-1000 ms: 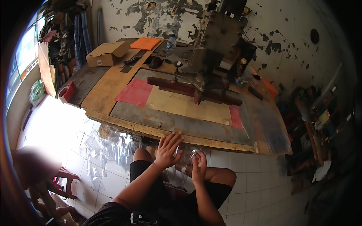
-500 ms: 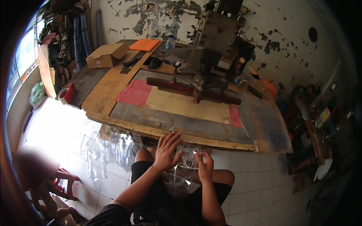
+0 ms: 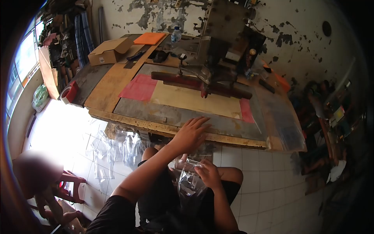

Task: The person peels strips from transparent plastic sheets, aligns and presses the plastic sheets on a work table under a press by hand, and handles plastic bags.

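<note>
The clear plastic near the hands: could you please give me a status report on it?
Right hand pinching clear plastic, which hangs down. Left hand open at the front table edge, contact unclear. No obstruction seen at the plastic.

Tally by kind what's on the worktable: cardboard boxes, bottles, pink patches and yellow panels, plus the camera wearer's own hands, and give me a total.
Cardboard box: 1
Bottle: 1
Pink patches: 2 (left patch, right patch)
Yellow panel: 1
Hands: 2 (left hand, right hand)
Total: 7
</note>
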`<state>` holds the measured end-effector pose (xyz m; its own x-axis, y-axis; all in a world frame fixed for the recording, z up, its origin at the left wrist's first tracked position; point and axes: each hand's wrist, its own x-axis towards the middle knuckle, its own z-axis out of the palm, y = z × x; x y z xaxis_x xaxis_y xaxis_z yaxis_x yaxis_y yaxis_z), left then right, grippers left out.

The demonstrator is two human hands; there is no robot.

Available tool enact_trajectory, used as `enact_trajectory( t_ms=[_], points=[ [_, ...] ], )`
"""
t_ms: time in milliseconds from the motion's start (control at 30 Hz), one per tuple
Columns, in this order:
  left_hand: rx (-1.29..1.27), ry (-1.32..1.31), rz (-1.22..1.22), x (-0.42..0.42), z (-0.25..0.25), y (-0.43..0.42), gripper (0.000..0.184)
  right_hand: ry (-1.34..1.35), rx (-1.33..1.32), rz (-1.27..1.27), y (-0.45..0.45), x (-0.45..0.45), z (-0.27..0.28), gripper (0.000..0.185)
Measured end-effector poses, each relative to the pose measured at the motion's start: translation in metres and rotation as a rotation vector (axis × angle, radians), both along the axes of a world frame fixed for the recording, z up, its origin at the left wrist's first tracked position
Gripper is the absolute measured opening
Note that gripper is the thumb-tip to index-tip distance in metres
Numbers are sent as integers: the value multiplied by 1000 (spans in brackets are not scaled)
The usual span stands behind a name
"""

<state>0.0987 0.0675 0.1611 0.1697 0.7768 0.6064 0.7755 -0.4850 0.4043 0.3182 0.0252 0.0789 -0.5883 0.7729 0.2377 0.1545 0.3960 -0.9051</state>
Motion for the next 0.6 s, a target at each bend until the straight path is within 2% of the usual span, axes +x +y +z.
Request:
enact_trajectory(
  t_ms=[67,200,300,367,400,500,567,600],
  points=[
    [53,235,42,5,-20,34,42,-7,-7,9,1,-2,-10,14],
    [2,264,93,2,-24,53,43,-31,-1,-56,-4,5,-31,17],
    [-120,237,124,-9,-4,50,40,-53,28,-96,-11,18,-60,19],
    [-331,295,223,-19,16,49,36,15,-60,-166,-17,21,-68,20],
    [-335,295,226,-24,16,51,36,15,-63,-161,-18,21,-65,20],
    [-282,200,261,-39,18,54,33,-78,-4,-194,-16,26,-54,20],
    [-462,-50,204,-51,25,50,28,-117,63,-181,-14,26,-49,24],
    [-463,-48,204,-52,37,45,28,-115,61,-181,-14,27,-46,24]
  ],
)
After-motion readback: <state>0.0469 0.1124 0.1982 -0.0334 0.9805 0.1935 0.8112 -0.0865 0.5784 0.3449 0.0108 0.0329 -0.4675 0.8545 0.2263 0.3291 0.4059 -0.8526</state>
